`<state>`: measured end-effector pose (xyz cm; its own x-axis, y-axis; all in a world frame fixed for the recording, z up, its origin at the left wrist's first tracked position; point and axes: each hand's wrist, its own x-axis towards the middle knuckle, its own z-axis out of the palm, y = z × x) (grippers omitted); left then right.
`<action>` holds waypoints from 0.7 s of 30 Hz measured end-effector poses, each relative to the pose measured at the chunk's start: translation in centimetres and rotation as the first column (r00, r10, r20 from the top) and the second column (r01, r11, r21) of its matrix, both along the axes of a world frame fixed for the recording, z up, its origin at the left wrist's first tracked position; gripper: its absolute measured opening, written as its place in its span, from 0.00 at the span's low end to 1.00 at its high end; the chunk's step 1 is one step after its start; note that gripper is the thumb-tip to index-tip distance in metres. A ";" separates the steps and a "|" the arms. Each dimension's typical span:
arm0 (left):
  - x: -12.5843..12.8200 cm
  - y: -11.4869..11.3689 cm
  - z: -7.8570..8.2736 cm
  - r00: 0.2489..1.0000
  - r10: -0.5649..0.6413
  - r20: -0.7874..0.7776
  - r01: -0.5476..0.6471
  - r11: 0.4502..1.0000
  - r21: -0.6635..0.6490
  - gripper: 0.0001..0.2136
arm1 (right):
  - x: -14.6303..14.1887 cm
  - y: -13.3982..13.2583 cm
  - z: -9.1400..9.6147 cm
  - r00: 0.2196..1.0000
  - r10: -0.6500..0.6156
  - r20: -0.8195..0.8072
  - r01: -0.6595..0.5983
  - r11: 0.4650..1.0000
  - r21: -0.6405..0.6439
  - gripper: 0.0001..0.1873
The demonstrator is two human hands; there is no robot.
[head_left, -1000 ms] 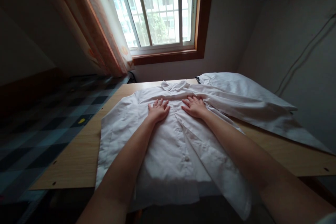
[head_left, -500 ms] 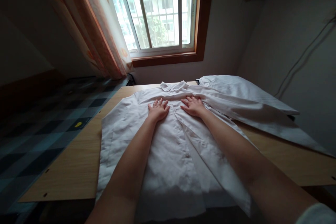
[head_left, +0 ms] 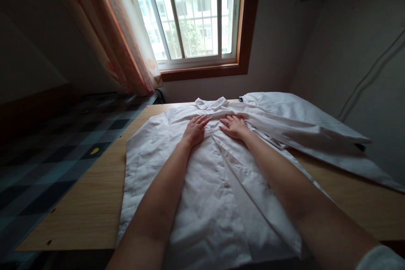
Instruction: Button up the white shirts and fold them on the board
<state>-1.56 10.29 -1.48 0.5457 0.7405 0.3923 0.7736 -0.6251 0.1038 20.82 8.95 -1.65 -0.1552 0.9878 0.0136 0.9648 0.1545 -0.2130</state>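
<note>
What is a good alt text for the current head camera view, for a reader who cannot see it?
A person's left hand and right hand rest on the front of a white shirt, just below its collar. The shirt lies spread on a wooden board, with a checkered cloth at left and a window behind.

Left hand (head_left: pixel 195 130) and right hand (head_left: pixel 234 128) touch a white shirt (head_left: pixel 205 196).

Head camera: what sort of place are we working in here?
Probably a room in a home, perhaps a bedroom. It has a window with a patterned orange curtain, a checked cloth over what may be a bed, and a white shirt spread on a wooden board.
</note>
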 end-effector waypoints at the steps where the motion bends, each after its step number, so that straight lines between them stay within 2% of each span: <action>1: 0.0 0.0 0.0 0.997 -0.080 0.014 0.080 0.997 0.011 0.24 | 0.0 0.0 0.0 1.000 0.000 0.002 0.000 1.000 -0.003 0.34; 3: 0.2 0.0 0.1 0.985 -0.169 0.042 0.170 0.986 -0.005 0.17 | 0.0 0.1 0.0 1.000 0.005 0.009 -0.004 1.000 -0.011 0.34; 5: 0.5 -0.3 0.2 0.982 -0.179 0.057 0.180 0.983 -0.020 0.13 | 0.0 0.1 0.0 1.000 0.004 0.011 -0.004 1.000 -0.017 0.34; 8: 1.0 -1.2 0.9 0.993 -0.121 0.009 0.121 0.992 -0.033 0.12 | 0.1 0.1 -0.1 1.000 -0.006 0.007 0.006 1.000 -0.018 0.34; 11: 1.7 -2.5 1.8 0.993 -0.039 -0.113 0.027 0.994 -0.104 0.13 | 0.0 0.0 -0.1 1.000 -0.004 0.003 0.004 1.000 -0.014 0.34; 15: 2.6 -5.5 2.3 0.976 0.050 -0.214 -0.085 0.984 -0.159 0.14 | 0.1 -0.3 -0.1 1.000 0.007 -0.007 -0.007 1.000 0.000 0.34; 21: 2.9 -11.3 0.9 0.940 0.175 -0.292 -0.234 0.955 -0.181 0.19 | -0.2 -0.5 0.4 0.999 0.012 0.036 -0.012 1.000 0.009 0.34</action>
